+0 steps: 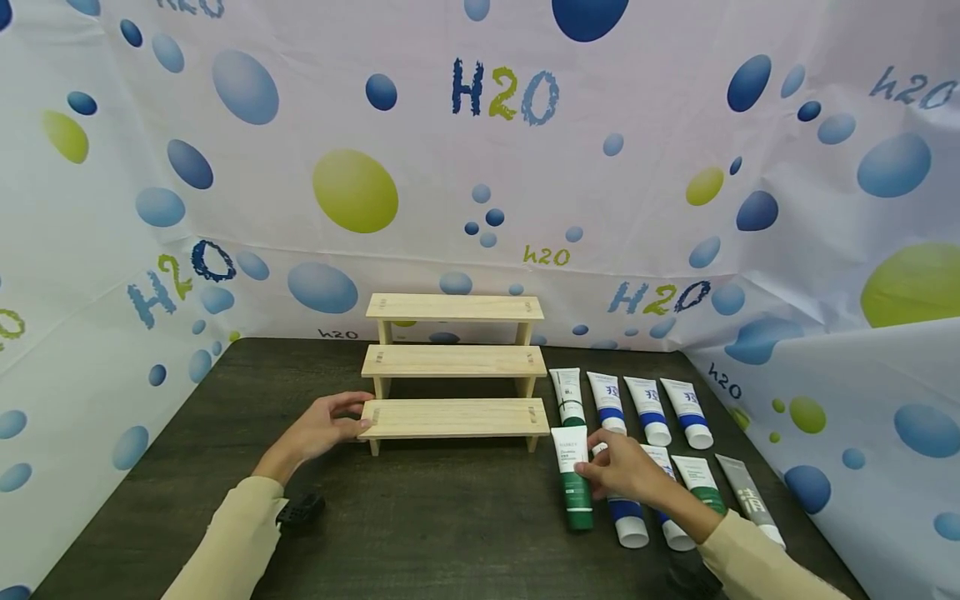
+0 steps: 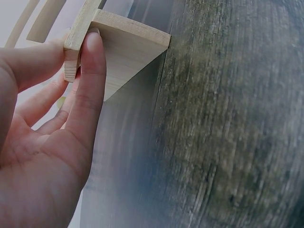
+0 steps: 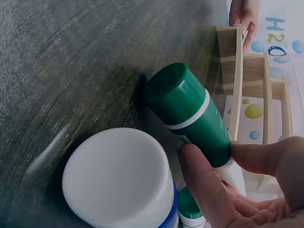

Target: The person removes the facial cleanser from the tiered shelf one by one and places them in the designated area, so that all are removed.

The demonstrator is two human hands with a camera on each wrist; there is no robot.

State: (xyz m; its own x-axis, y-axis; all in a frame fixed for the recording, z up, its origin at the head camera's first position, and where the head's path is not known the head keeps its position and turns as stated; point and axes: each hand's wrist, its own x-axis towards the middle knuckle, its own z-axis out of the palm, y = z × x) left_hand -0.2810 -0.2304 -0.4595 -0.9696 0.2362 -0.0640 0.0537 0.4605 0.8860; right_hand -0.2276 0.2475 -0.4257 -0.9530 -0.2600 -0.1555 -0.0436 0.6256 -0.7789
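Note:
A three-step wooden display shelf (image 1: 453, 417) stands at the middle back of the table. My left hand (image 1: 327, 423) pinches the left end of its lowest board, thumb and fingers on opposite faces, as the left wrist view (image 2: 71, 61) also shows. With thumb and fingertips, my right hand (image 1: 626, 471) holds a white-and-green squeeze tube (image 1: 574, 492) by its side, just right of the shelf. Its green cap (image 3: 173, 95) points toward the front of the table. Beside it, partly behind the hand, lies a white tube with a blue band (image 1: 628, 525).
More tubes lie in two rows at the right: a white-and-green one (image 1: 567, 396), several white-and-blue ones (image 1: 648, 408), another green-ended one (image 1: 697, 479) and a grey one (image 1: 747, 496). A printed sheet (image 1: 480, 167) encloses the dark table (image 1: 420, 525) at back and sides.

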